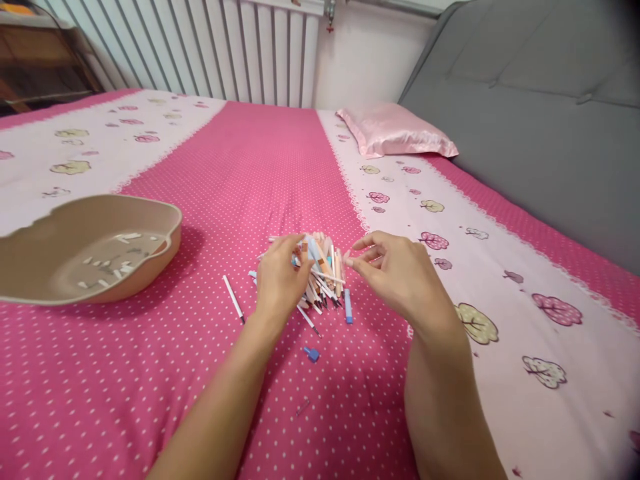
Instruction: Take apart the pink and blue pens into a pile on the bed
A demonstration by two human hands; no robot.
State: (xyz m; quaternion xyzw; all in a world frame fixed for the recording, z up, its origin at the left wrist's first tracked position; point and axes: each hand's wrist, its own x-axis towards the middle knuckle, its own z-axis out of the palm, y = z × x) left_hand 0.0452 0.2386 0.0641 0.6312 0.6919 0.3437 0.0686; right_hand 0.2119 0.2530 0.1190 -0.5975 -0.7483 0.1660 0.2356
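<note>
A loose pile of pen parts (327, 267) lies on the bed: pale pink, peach and blue barrels mixed with thin white refills with dark tips. My left hand (281, 277) is curved over the pile's left side, thumb and index finger apart, its other fingers partly hidden. At the right edge, my right hand (397, 270) has thumb and forefinger brought together on a small pale pink piece (347, 257), too small to name surely. Just below the pile lie a blue pen cap (349, 307) and a refill (308, 320). Another white refill (233, 299) rests to the left.
A beige plastic basin (150, 283) with small white pieces inside stands on the left. Nearer me are a small blue piece (311, 354) and a tiny spring (303, 407). A pink pillow (397, 130) lies by the grey headboard (540, 120); a white radiator (210, 50) is behind.
</note>
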